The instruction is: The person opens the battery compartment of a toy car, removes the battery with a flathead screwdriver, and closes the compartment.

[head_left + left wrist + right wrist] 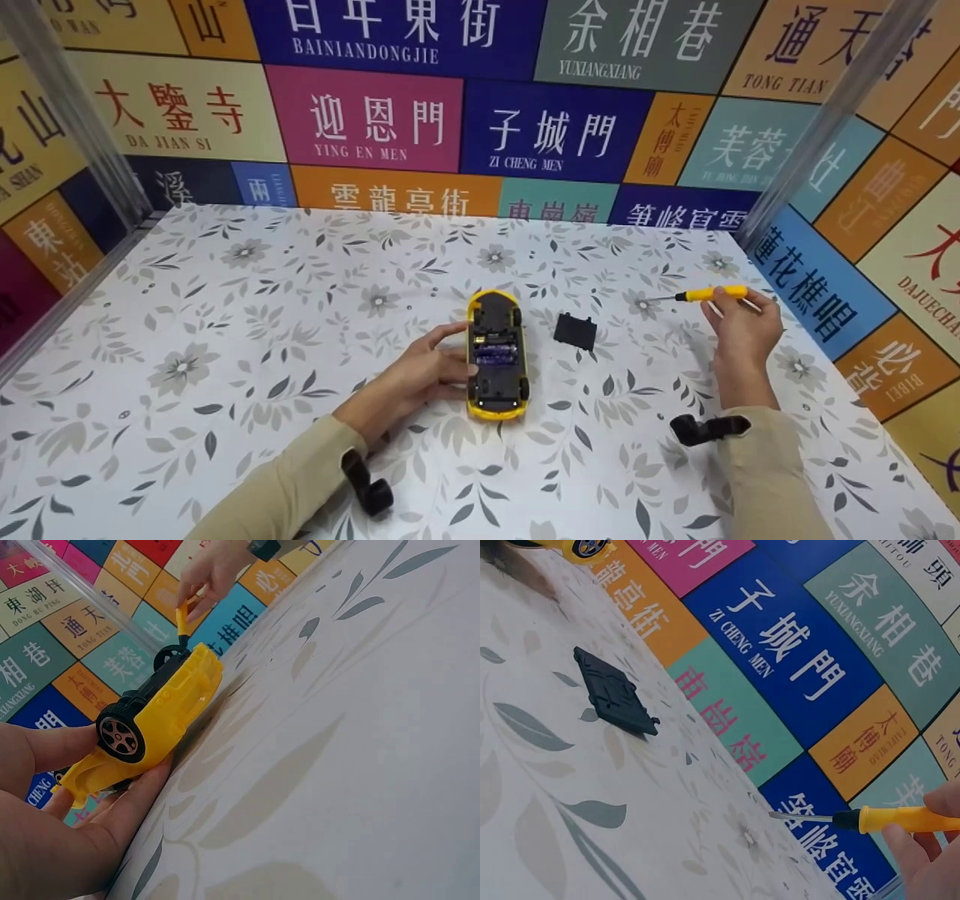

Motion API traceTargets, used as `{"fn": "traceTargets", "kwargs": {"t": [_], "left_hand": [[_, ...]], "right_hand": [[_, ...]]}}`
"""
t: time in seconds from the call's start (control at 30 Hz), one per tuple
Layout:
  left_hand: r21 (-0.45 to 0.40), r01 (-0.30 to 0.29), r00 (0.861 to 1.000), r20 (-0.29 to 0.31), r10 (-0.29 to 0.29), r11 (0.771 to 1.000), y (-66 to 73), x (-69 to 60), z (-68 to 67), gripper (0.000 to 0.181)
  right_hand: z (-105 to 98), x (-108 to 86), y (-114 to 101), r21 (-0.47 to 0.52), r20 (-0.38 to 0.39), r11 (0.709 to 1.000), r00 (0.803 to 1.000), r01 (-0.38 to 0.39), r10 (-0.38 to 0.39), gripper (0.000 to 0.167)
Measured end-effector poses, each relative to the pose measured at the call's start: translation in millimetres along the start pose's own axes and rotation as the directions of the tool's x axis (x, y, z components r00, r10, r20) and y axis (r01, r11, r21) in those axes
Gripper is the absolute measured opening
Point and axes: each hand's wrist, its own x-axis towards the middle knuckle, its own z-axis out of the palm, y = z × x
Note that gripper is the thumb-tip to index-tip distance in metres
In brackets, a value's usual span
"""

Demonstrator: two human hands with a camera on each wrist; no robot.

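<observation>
A yellow toy car [498, 382] lies upside down on the patterned cloth, its black underside up and purple batteries [497, 355] showing in an uncovered compartment. My left hand [427, 367] holds the car from its left side; in the left wrist view, thumb and fingers grip one end of the car [161, 712] around a wheel. Over at the right, my right hand [742, 337] pinches the yellow handle of a screwdriver [900, 819], its metal tip pointing left. Between the car and that hand lies a black cover [576, 331], flat and touched by neither hand.
The floral cloth [300, 262] spreads under everything. Upright panels with coloured signs [367, 120] stand behind and at both sides, with clear corner strips [825, 112]. Black straps [709, 429] circle both sleeves.
</observation>
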Motion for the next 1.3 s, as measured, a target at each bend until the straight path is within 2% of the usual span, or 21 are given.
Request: {"fn": "traceTargets", "kwargs": {"t": [0.2,0.53,0.7,0.8,0.9,1.07,1.2,1.3], "left_hand": [[0.0,0.01,1.0,-0.003,-0.01,1.0,-0.3,-0.1,0.4,0.081],[0.021,-0.006,1.0,0.015,0.006,1.0,-0.5,-0.9,-1.3,0.081],[0.025,0.015,1.0,0.011,-0.015,1.0,1.1,-0.2,-2.4,0.081],[0.014,0.023,1.0,0.004,-0.023,1.0,1.2,0.4,-2.2,0.08],[0.004,0.022,1.0,0.001,-0.022,1.0,0.6,0.7,-1.9,0.08],[0.001,0.017,1.0,0.001,-0.017,1.0,0.1,0.7,-1.4,0.08],[0.002,0.015,1.0,0.002,-0.015,1.0,0.0,1.0,-1.1,0.081],[0.004,0.016,1.0,0.006,-0.016,1.0,0.1,1.0,-0.9,0.081]], "right_hand": [[-1,3.2,8,-0.033,-0.022,0.999,0.999,0.025,-0.026,0.035],[-2,5.9,17,-0.048,-0.024,0.999,1.0,-0.01,0.008,0.032],[-2,8.6,23,-0.114,-0.036,0.993,0.999,0.022,-0.026,0.03],[-2,10.6,25,-0.156,-0.035,0.988,0.999,0.013,-0.019,0.036],[-3,12.0,27,-0.186,-0.031,0.981,0.999,-0.047,0.042,0.051],[-9,15.8,29,-0.262,-0.027,0.951,0.986,-0.166,0.165,0.06],[-14,20.7,33,-0.33,-0.033,0.922,0.979,-0.202,0.203,0.054],[-15,22.7,35,-0.409,-0.041,0.89,0.978,-0.202,0.203,0.051]]}}
